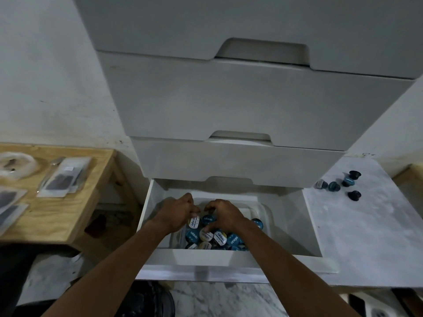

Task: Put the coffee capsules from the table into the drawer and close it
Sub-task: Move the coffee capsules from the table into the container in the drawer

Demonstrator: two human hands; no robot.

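Observation:
The lowest white drawer [295,227] is pulled open. Inside stands a clear plastic container [265,213] piled with blue and white-lidded coffee capsules [219,236]. Both my hands are down in the drawer over that pile. My left hand [177,212] has its fingers curled downward at the container's far left. My right hand [225,215] is close beside it, fingers curled too, its thumb touching a white-lidded capsule. The palms hide whatever lies under the fingers. Several dark blue capsules [336,186] lie loose on the marble table [370,225] to the right.
Three shut grey-white drawers [229,106] stack above the open one. A wooden shelf [75,209] at the left carries clear packets [64,177] and a white bundle. The drawer's front panel [206,258] juts toward me above the marble floor.

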